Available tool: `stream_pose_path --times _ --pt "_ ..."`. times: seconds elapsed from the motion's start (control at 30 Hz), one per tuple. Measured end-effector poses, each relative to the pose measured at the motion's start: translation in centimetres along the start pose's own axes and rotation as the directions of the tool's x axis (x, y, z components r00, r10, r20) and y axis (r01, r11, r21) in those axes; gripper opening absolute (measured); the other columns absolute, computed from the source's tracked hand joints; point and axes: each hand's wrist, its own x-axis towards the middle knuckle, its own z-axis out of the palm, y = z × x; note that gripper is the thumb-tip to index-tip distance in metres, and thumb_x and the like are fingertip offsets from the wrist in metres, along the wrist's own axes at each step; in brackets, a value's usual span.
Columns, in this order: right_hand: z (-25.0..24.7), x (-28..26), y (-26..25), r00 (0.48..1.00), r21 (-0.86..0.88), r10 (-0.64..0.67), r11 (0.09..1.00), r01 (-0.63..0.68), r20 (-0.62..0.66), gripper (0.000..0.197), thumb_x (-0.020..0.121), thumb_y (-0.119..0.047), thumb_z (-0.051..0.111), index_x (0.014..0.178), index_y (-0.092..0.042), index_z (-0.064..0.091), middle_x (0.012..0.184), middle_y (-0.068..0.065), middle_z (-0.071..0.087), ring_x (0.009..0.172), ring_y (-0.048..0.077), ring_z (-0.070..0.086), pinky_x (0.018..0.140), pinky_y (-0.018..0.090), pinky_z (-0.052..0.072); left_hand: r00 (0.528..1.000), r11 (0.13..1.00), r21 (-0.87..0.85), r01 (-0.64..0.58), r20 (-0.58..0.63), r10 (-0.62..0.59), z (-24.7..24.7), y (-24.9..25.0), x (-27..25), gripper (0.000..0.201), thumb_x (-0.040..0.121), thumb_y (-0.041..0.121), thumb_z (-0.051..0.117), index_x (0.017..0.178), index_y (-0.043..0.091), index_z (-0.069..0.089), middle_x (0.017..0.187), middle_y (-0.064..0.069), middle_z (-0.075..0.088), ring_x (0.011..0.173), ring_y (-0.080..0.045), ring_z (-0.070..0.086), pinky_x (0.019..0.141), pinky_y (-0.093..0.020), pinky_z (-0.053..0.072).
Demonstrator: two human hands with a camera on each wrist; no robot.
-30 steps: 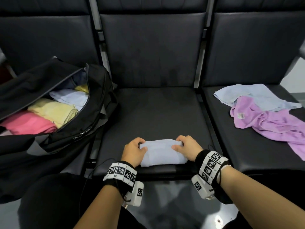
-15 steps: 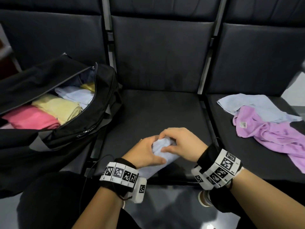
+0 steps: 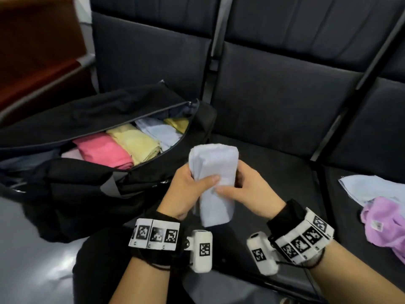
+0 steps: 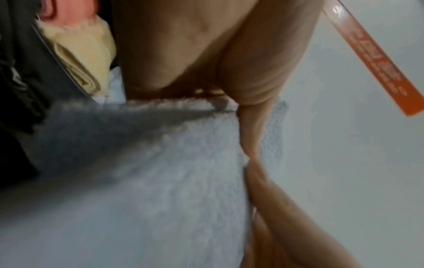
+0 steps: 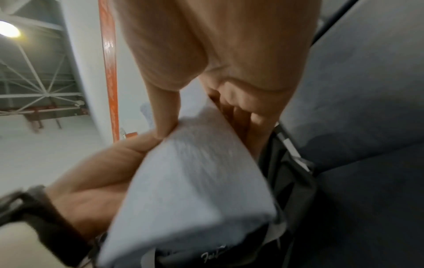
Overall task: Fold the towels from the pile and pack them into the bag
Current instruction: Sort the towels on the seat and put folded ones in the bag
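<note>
A folded pale blue towel [image 3: 213,172] stands on end in the air above the middle seat, held between both hands. My left hand [image 3: 192,187] grips its left side with the thumb across the front. My right hand [image 3: 247,189] grips its right side, thumb on the front and fingers behind. The towel [image 4: 142,177] fills the left wrist view, and in the right wrist view the towel [image 5: 195,181] shows with both thumbs on it. The black bag [image 3: 72,178] lies unzipped on the left seat, with pink, yellow and pale blue folded towels [image 3: 131,145] inside.
On the right seat lie an unfolded pale blue towel [image 3: 372,187] and a crumpled lilac towel [image 3: 385,227]. The dark middle seat [image 3: 274,176] lies under the hands, with seat backs behind. The grey floor [image 3: 32,260] shows at the lower left.
The folded towel lay flat on the seat edge with a hand at each end. Both hands have gathered it, lifted it and turned it upright, moving it left toward the bag.
</note>
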Motion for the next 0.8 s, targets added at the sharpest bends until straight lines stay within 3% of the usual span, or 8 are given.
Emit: stream_pose_path --times 0.07,0.17,0.3,0.43,0.57,0.63,0.73,0.8 --pt "1.6 1.9 -1.1 0.999 -0.017 -0.007 1.000 0.007 0.037 0.055 0.081 -0.024 0.080 0.130 -0.022 0.055 0.120 -0.007 0.069 0.108 0.010 0.067 0.089 0.038 0.058 0.998 0.998 -0.063 -0.005 -0.059 0.001 -2.0 0.9 0.2 0.043 0.080 0.018 0.079 0.121 0.018 0.065 0.113 -0.006 0.074 0.106 -0.024 0.071 0.084 -0.040 0.060" --pt "3.9 5.1 -3.1 0.996 -0.036 -0.027 0.999 0.030 0.086 0.043 0.083 -0.019 0.078 0.123 -0.018 0.059 0.113 -0.003 0.071 0.101 0.012 0.070 0.086 0.039 0.059 0.994 0.998 -0.057 -0.018 -0.109 0.012 -5.5 2.1 0.4 0.043 0.082 0.023 0.080 0.122 0.017 0.065 0.114 -0.006 0.074 0.107 -0.023 0.071 0.082 -0.034 0.060" --pt "6.8 9.4 -5.1 0.989 -0.138 -0.052 0.988 0.071 0.139 0.037 0.083 -0.018 0.078 0.115 -0.011 0.062 0.105 0.003 0.071 0.096 0.018 0.069 0.084 0.047 0.057 0.990 0.995 0.101 0.001 -0.138 0.013 -10.8 3.7 0.8 0.035 0.087 0.020 0.076 0.120 0.015 0.066 0.111 -0.001 0.075 0.104 -0.017 0.072 0.080 -0.027 0.058" --pt "9.6 13.5 -6.0 0.984 -0.161 -0.086 0.981 0.111 0.157 0.034 0.081 -0.014 0.079 0.111 -0.009 0.064 0.101 0.007 0.071 0.094 0.025 0.067 0.084 0.052 0.054 0.936 0.935 0.354 0.016 -0.333 0.110 -17.2 5.1 1.0 0.029 0.086 0.009 0.076 0.112 0.015 0.066 0.097 -0.005 0.072 0.084 -0.010 0.068 0.076 -0.022 0.053" --pt "12.4 17.7 -6.8 0.984 -0.104 -0.120 0.986 0.134 0.135 0.031 0.081 -0.015 0.078 0.105 -0.026 0.063 0.098 -0.009 0.070 0.090 0.004 0.067 0.074 0.025 0.054 0.783 0.877 0.472 0.092 -0.578 0.229 -24.3 6.2 -0.7 0.020 0.085 0.010 0.072 0.096 0.026 0.067 0.087 0.007 0.069 0.076 0.001 0.062 0.073 -0.011 0.048" --pt "14.2 19.7 -7.3 0.982 -0.062 -0.145 0.986 0.154 0.123 0.031 0.082 -0.016 0.077 0.106 -0.027 0.060 0.097 -0.013 0.068 0.088 -0.002 0.065 0.069 0.014 0.050 0.698 0.838 0.514 0.183 -0.668 0.258 -27.8 6.5 -1.8 0.018 0.084 0.015 0.070 0.098 0.026 0.067 0.093 0.011 0.069 0.088 -0.001 0.064 0.083 -0.022 0.052" --pt "17.4 22.6 -7.9 0.976 -0.022 -0.189 0.981 0.192 0.106 0.031 0.082 -0.020 0.075 0.107 -0.026 0.058 0.099 -0.012 0.067 0.091 0.002 0.065 0.073 0.020 0.053 0.560 0.802 0.465 0.374 -0.803 0.204 -32.7 6.2 -2.9 0.042 0.078 0.021 0.061 0.121 0.023 0.060 0.126 -0.010 0.056 0.117 -0.028 0.058 0.103 -0.050 0.048" --pt "19.7 24.3 -7.9 0.974 0.012 -0.190 0.982 0.190 0.123 0.031 0.082 -0.023 0.074 0.107 -0.030 0.057 0.100 -0.014 0.067 0.095 0.004 0.065 0.078 0.029 0.055 0.462 0.807 0.366 0.463 -0.877 0.133 -34.8 6.0 -3.2 0.059 0.078 0.020 0.060 0.136 0.020 0.049 0.137 -0.013 0.044 0.127 -0.032 0.049 0.110 -0.051 0.042"
